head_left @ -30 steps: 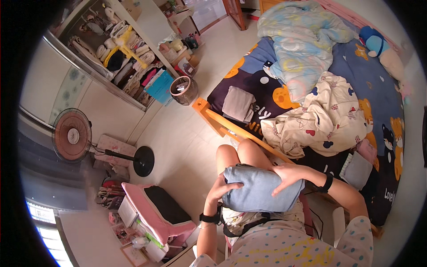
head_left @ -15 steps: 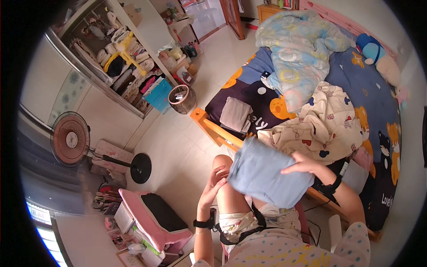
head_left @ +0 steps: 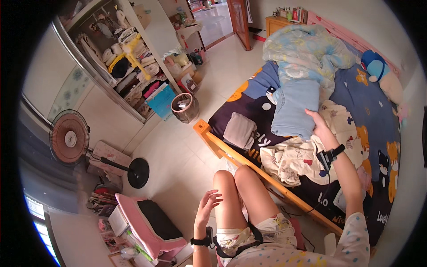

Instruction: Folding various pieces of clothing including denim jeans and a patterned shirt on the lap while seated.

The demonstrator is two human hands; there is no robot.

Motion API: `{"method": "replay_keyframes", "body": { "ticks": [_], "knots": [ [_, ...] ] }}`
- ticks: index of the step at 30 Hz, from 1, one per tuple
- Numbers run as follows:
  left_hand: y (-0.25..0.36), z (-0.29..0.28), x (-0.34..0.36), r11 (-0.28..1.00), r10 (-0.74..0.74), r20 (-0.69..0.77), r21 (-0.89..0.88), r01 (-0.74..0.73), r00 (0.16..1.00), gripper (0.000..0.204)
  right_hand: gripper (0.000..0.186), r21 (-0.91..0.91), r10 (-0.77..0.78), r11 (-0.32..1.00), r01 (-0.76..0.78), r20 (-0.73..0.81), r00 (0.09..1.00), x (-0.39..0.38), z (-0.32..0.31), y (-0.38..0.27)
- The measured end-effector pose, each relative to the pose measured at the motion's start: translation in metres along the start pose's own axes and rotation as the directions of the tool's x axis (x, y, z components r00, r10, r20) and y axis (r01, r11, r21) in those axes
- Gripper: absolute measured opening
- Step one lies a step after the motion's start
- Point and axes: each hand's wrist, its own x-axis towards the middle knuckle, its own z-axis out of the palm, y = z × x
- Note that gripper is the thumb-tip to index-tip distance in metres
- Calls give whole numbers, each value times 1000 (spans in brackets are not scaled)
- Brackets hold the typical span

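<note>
Stretched forward over the bed, my right hand (head_left: 317,124) grips folded light-blue jeans (head_left: 293,107) by the right edge, thumb on top and the other fingers mostly hidden. Whether the jeans touch the bedding beneath cannot be told. My left hand (head_left: 208,205) hovers beside my left thigh, fingers apart and holding nothing. A folded grey garment (head_left: 240,130) lies on the dark patterned sheet, left of the jeans. Just under and right of them spreads a crumpled cream cloth with small prints (head_left: 289,160).
A wooden bed rail (head_left: 253,164) runs between my knees and the mattress. Farther back lies a rumpled pale quilt (head_left: 307,44), with a blue plush toy (head_left: 373,64) at right. A standing fan (head_left: 70,139), pink-covered chair (head_left: 151,224) and open wardrobe (head_left: 124,62) are at left.
My right hand has carried the jeans from above my lap forward over the bed. My left hand has come away from the jeans' left edge and moved slightly back toward me.
</note>
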Motion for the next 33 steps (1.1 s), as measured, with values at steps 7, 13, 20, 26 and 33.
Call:
{"method": "replay_keyframes", "body": {
  "ticks": [7,13,20,26,33],
  "knots": [
    [-4,-9,-8,999,28,-95,-29,-31,995,31,58,-71,-61,996,51,-151,987,162,17,47],
    [-6,-17,-7,996,-73,-210,-60,62,975,30,51,239,52,970,-36,-62,997,226,65,91],
    [-2,-5,10,997,-47,-155,-61,38,987,31,42,-299,61,949,-96,-124,990,251,27,164],
    [-9,-5,1,999,-41,-154,-40,35,987,31,36,-328,22,945,6,82,996,155,12,125],
    [11,13,-6,997,77,-56,27,-76,995,29,25,-515,-19,848,127,210,977,35,-26,67]
  ]
}}
